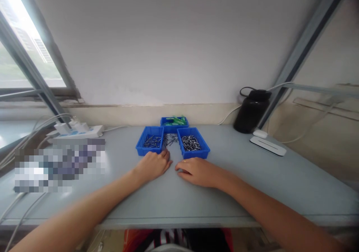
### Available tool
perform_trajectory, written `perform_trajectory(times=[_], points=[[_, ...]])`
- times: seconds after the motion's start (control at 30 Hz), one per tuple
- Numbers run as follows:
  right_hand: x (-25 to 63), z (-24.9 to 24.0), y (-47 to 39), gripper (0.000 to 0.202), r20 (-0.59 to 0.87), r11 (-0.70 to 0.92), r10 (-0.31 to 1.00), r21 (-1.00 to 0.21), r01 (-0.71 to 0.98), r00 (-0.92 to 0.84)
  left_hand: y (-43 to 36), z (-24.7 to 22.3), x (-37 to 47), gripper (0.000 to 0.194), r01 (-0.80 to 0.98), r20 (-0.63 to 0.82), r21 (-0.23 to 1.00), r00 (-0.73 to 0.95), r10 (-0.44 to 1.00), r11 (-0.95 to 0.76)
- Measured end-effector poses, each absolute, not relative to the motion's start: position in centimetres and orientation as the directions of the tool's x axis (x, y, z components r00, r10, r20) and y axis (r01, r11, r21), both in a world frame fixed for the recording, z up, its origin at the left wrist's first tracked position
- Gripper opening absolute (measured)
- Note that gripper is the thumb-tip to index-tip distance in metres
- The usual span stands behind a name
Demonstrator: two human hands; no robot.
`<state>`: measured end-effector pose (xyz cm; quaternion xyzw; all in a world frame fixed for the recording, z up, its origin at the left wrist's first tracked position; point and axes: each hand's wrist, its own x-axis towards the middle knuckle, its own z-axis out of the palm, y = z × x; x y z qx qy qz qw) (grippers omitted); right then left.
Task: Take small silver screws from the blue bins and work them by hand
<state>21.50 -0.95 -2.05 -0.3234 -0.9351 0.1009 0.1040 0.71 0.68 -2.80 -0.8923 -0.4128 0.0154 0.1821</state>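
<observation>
My left hand (155, 165) rests on the table at the front of the left blue bin (138, 147), its fingers loosely bent and slightly apart, with nothing visible in them. Thin dark metal pieces like screws or pins (152, 141) lie in that bin. In front of the right blue bin (196, 155), my right hand (198, 170) lies palm down with a gap between its fingers, holding nothing I can see. Short shiny metal pieces (191, 142) fill this bin. Loose thin metal pieces (170, 139) lie between the bins. Behind, a smaller blue bin (165, 124) holds green items (176, 120).
A black bottle (251, 111) stands at the back right, near a white flat device (267, 146) and a small white case (260, 133). At left are a white power strip (84, 131) with plugs and cables, and a blurred-out patch. A wall (179, 57) rises behind the grey table (218, 203).
</observation>
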Motion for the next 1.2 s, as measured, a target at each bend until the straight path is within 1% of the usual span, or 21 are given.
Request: perform_trajectory(times=[0.07, 0.13, 0.27, 0.4, 0.5, 0.6, 0.73, 0.87, 0.93, 1.07, 1.13, 1.2], points=[[21.5, -2.0, -1.0, 0.02, 0.133, 0.769, 0.627, -0.26, 0.584, -0.767, 0.5, -2.6, 0.5, 0.037, 0.694, 0.115, -0.323, 0.703, 0.702, -0.643], [21.5, -2.0, -1.0, 0.018, 0.133, 0.767, 0.63, -0.256, 0.588, -0.765, 0.3, -2.3, 0.5, 0.033, 0.628, 0.115, -0.296, 0.771, 0.626, -0.719], [21.5, -1.9, -1.0, 0.013, 0.144, 0.738, 0.672, -0.219, 0.639, -0.727, -0.4, -1.8, 0.5, 0.031, 0.522, 0.141, -0.237, 0.853, 0.503, -0.819], [21.4, -1.7, -1.1, 0.008, 0.142, 0.695, 0.717, -0.22, 0.685, -0.682, -0.3, -1.9, 0.5, 0.029, 0.475, 0.128, -0.177, 0.879, 0.459, -0.862], [21.4, -1.8, -1.0, 0.01, 0.136, 0.696, 0.715, -0.231, 0.68, -0.686, -0.1, -2.2, 0.5, 0.029, 0.465, 0.138, -0.155, 0.884, 0.447, -0.872], [21.5, -2.1, -0.9, 0.009, 0.14, 0.716, 0.695, -0.218, 0.663, -0.705, 0.0, -2.5, 0.5, 0.031, 0.42, 0.16, -0.155, 0.904, 0.397, -0.894], [21.4, -2.3, -0.8, 0.008, 0.152, 0.743, 0.668, -0.191, 0.641, -0.728, 0.1, -2.6, 0.6, 0.03, 0.333, 0.21, -0.201, 0.933, 0.291, -0.921], [21.2, -2.0, -1.1, 0.005, 0.161, 0.735, 0.675, -0.233, 0.637, -0.72, 0.2, -3.0, 0.6, 0.027, 0.288, 0.27, -0.224, 0.936, 0.225, -0.931], [21.1, -1.9, -1.1, 0.006, 0.153, 0.723, 0.687, -0.235, 0.649, -0.71, 0.2, -3.1, 0.6, 0.026, 0.271, 0.276, -0.232, 0.939, 0.204, -0.934], [21.1, -2.2, -0.9, 0.009, 0.145, 0.736, 0.676, -0.185, 0.651, -0.723, 0.1, -2.9, 0.7, 0.027, 0.28, 0.275, -0.234, 0.937, 0.213, -0.931], [21.1, -2.4, -0.8, 0.012, 0.15, 0.742, 0.669, -0.183, 0.645, -0.728, 0.0, -2.7, 0.8, 0.029, 0.319, 0.267, -0.217, 0.929, 0.258, -0.923], [21.2, -2.6, -0.7, 0.014, 0.157, 0.74, 0.672, -0.19, 0.646, -0.724, 0.0, -2.7, 0.7, 0.028, 0.388, 0.251, -0.188, 0.907, 0.338, -0.902]])
